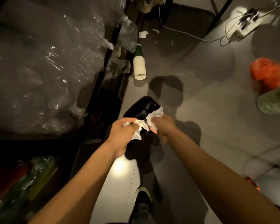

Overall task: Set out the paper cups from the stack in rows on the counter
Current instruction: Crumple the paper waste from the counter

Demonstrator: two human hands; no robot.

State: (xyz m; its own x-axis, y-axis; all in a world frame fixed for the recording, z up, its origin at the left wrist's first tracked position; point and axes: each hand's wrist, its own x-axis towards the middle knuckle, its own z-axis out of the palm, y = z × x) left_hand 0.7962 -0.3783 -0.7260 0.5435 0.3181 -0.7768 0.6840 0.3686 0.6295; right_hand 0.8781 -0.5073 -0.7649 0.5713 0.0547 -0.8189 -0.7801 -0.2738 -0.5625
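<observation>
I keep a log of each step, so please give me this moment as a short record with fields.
left hand: grips left wad of white paper
right hand: grips right wad of white paper
under hands: black container
cup stack: on floor, beyond the hands, untouched
cups set out: none visible
nearby: orange bag at right; plastic sheet at left

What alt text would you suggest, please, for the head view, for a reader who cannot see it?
The left hand and right hand each grip crumpled white paper over a black container. Beyond them, a stack of white paper cups lies on its side on the floor, near clear plastic wrap.
</observation>
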